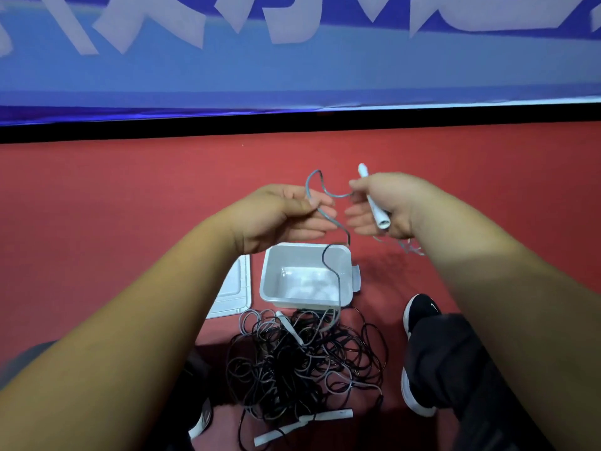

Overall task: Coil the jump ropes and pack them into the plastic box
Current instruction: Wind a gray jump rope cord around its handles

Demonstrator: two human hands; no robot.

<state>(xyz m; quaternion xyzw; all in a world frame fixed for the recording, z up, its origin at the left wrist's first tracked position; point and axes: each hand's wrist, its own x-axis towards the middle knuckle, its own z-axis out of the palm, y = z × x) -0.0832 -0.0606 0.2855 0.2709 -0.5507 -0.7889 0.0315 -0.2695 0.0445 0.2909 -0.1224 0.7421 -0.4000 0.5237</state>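
Holding one rope above the box

Thin grey-blue jump rope (328,193) pinched in left hand (279,216); right hand (390,203) fingers (357,219) curled round its white handle (374,203). Cord drops across the open white plastic box (270,281) into a black-and-grey tangle (302,362) on the red floor (130,222).

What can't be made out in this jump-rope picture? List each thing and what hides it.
Head view throughout.
- Rope count in the tangled black-and-grey rope pile: loops overlap.
- Left part of the flat white plastic lid: the left forearm covers it.
- White lettering on the blue banner: blurred, cut by top edge.
- Where the grey cord meets the white cylindrical handle: the right hand hides it.
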